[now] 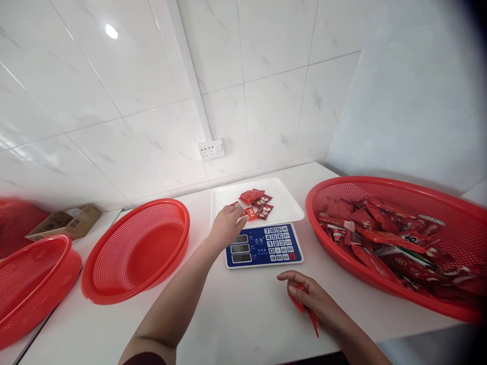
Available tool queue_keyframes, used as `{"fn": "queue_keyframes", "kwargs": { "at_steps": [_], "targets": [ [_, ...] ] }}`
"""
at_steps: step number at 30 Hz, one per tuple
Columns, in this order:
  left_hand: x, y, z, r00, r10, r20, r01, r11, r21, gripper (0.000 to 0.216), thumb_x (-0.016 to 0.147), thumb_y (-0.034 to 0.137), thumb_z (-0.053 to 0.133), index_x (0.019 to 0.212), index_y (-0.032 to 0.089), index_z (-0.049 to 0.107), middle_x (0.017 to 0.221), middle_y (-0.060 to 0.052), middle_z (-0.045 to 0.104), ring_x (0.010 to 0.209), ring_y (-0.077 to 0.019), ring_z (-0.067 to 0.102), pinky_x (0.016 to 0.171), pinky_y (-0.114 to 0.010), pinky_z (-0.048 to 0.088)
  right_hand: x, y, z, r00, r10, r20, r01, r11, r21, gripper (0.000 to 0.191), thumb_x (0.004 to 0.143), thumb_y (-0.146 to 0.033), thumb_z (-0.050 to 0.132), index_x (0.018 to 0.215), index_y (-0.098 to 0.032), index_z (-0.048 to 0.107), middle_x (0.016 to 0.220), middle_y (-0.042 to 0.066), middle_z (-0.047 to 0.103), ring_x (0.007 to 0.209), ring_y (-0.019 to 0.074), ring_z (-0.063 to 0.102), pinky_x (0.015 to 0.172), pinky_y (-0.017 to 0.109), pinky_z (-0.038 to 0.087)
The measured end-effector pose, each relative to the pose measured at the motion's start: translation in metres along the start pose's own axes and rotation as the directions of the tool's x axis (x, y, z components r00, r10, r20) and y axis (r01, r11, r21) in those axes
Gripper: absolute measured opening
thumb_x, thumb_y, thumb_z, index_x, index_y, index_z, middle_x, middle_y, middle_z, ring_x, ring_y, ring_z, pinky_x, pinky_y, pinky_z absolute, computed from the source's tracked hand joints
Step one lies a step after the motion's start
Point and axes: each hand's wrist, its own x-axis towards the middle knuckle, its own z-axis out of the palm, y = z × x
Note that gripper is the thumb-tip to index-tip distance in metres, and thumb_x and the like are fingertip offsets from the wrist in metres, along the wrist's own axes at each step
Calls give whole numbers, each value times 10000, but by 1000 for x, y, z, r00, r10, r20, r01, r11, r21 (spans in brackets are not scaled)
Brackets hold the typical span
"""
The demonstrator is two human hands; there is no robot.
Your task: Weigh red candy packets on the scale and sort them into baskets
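Observation:
My left hand (227, 226) reaches over the white weighing tray (281, 195) of a digital scale. Its thumb and fingers close on the edge of a small bright red packet (250, 214). Beside it on the tray lie several red and dark red snack packets (264, 211), some overlapping. Below the tray, the scale's blue keypad panel (262, 246) faces me; my left wrist partly covers its displays. Low and to the right, my right hand (309, 298) is closed around red wrapped packets (315, 322) that poke out under the palm; how many is hidden.
On the right a large red basket (317, 230) holds many red packets. An open red basket (139, 253) stands to the left, with another red basket (57, 289) at the far left. Behind them is a cardboard box (72, 221). A socket (211, 149) sits on the tiled wall.

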Motion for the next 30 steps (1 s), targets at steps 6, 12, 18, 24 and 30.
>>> {"fn": "queue_keyframes", "kwargs": {
  "at_steps": [6,12,18,24,30],
  "targets": [
    [27,34,19,1000,19,-1,-19,999,37,261,843,379,541,958,179,663,1050,-104,597,1034,-279,488,889,-415,403,1,1,0,1000,-26,3,26,1000,10,462,731,-580,567,993,-200,578,572,-66,392,462,73,350,402,185,265],
    [57,45,31,998,-30,55,26,997,73,292,754,395,640,811,115,699,1010,-164,599,1012,-343,479,877,-478,371,2,9,-4,999,-48,25,48,999,12,462,753,-570,558,1021,-193,557,588,-71,384,464,64,349,410,184,274],
    [60,48,32,995,-61,73,62,998,-15,113,702,158,621,757,93,695,933,-169,619,986,-341,499,866,-471,380,0,4,-2,999,-36,14,36,999,19,464,744,-569,565,1010,-189,565,590,-73,392,448,52,333,392,177,257],
    [33,48,13,986,-155,-57,135,953,-272,135,772,226,557,812,162,669,982,-111,615,1019,-297,503,907,-451,389,1,4,-1,1000,-10,0,10,999,33,466,726,-573,581,997,-195,563,570,-76,383,434,57,326,366,172,251],
    [-54,43,-2,922,-292,255,333,258,-907,325,867,418,438,938,158,620,864,-60,669,742,-182,632,675,-310,511,3,9,-1,997,-20,-79,28,994,104,483,754,-599,537,1006,-189,568,570,-69,388,426,58,318,388,187,246]
  ]
}}
